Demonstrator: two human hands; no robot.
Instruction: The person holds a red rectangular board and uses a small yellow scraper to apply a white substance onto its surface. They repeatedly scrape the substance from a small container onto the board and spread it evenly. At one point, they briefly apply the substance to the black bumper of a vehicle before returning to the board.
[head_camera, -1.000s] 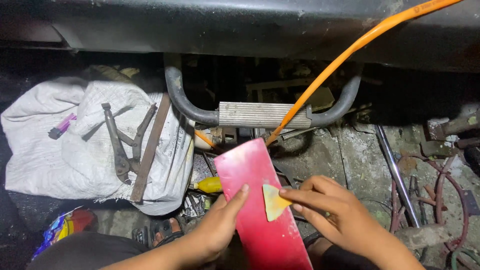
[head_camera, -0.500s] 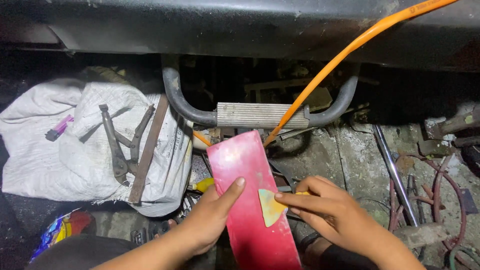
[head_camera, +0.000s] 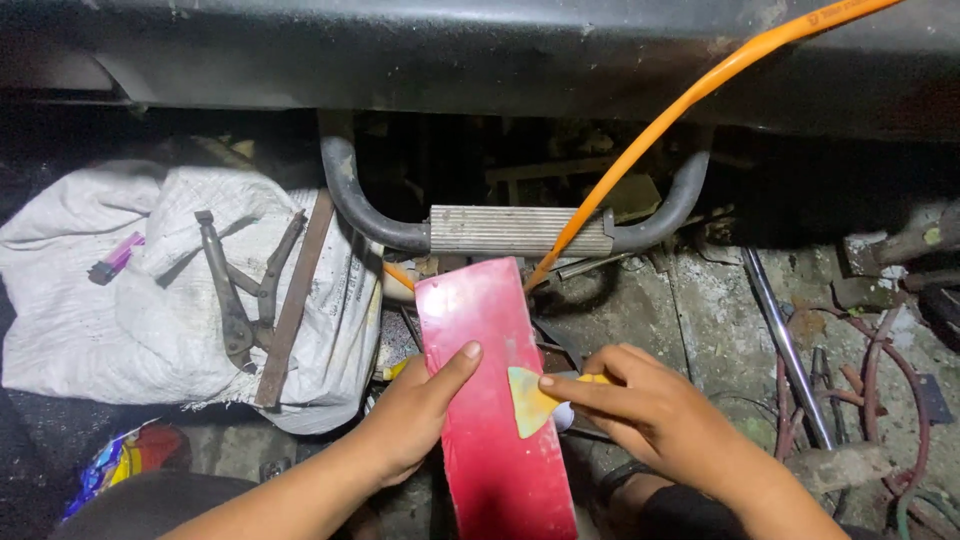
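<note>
Red panel (head_camera: 495, 400) steadied by left hand (head_camera: 415, 420), lower end cut off; right hand (head_camera: 650, 410) pinches yellow spreader (head_camera: 525, 400), handle hidden.

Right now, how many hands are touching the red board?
2. The left hand presses flat on the red board from its left edge; the right hand holds a yellow scraper against its right side. No other hands show.

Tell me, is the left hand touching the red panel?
Touching. The head view shows the left hand with its thumb pressed flat on the red panel, no gap between them.
</note>
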